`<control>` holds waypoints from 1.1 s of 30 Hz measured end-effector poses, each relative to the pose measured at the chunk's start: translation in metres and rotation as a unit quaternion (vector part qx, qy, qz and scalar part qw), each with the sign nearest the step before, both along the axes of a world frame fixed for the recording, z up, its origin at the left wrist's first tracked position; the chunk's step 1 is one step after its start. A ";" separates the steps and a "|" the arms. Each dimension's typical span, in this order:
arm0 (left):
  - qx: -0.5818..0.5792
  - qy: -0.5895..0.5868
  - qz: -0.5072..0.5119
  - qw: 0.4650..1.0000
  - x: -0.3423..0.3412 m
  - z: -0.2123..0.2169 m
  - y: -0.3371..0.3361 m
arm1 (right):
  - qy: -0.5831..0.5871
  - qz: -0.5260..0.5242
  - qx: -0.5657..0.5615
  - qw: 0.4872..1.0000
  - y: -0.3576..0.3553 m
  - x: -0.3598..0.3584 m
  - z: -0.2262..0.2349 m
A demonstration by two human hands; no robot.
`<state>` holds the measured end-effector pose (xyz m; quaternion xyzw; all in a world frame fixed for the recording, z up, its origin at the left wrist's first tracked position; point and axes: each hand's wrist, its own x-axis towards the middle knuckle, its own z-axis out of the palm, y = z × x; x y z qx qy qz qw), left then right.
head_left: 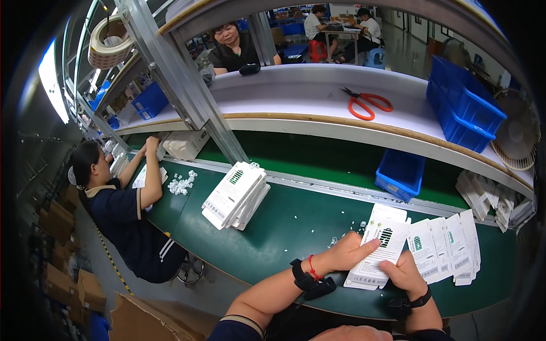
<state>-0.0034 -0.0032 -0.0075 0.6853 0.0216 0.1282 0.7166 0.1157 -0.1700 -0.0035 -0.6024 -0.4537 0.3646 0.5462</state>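
Plainly, left hand (344,252) and right hand (408,274) closed on white carton (389,237), printed face up, long axis slanting away rightward.

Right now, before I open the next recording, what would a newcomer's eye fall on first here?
Probably the scissors with orange-red handles, lying on the white shelf above the green bench. Next, at lower right, the white cartons in the left hand and right hand, with a fan of similar cartons beside them. Then the blue bins at the shelf's right end.
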 end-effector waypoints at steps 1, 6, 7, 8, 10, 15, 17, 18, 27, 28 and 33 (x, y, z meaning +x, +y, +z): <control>0.013 -0.005 0.007 1.000 0.000 0.000 0.000 | 0.004 0.000 -0.012 1.000 0.000 0.000 0.000; 0.024 0.002 0.004 1.000 -0.001 -0.003 0.001 | 0.062 0.004 0.019 0.998 -0.001 -0.005 0.002; 0.025 0.007 0.000 1.000 -0.001 -0.003 0.002 | 0.077 -0.001 0.021 0.997 -0.001 -0.007 0.004; 0.025 0.007 -0.001 1.000 -0.001 -0.004 0.003 | 0.078 -0.002 0.021 0.997 -0.001 -0.008 0.005; -0.028 0.007 -0.010 1.000 -0.001 -0.005 0.006 | 0.050 0.026 -0.005 0.998 -0.001 -0.008 0.007; -0.065 -0.010 0.000 0.998 0.000 -0.003 0.004 | -0.016 0.048 -0.015 0.999 0.003 -0.007 0.008; -0.077 -0.006 0.009 0.997 0.003 -0.003 0.004 | -0.042 0.057 -0.019 0.997 0.003 -0.006 0.011; -0.077 -0.006 0.006 0.997 0.004 -0.002 0.004 | -0.042 0.055 -0.020 0.997 0.004 -0.007 0.011; -0.081 0.011 0.013 0.997 0.002 -0.004 0.003 | 0.039 0.071 -0.017 0.997 0.005 -0.009 0.013; -0.075 0.005 0.018 0.997 0.002 -0.002 0.001 | 0.046 0.058 -0.007 0.997 0.005 -0.011 0.013; -0.045 0.003 0.022 0.999 0.000 -0.003 0.005 | 0.032 0.066 -0.004 0.997 0.003 -0.006 0.001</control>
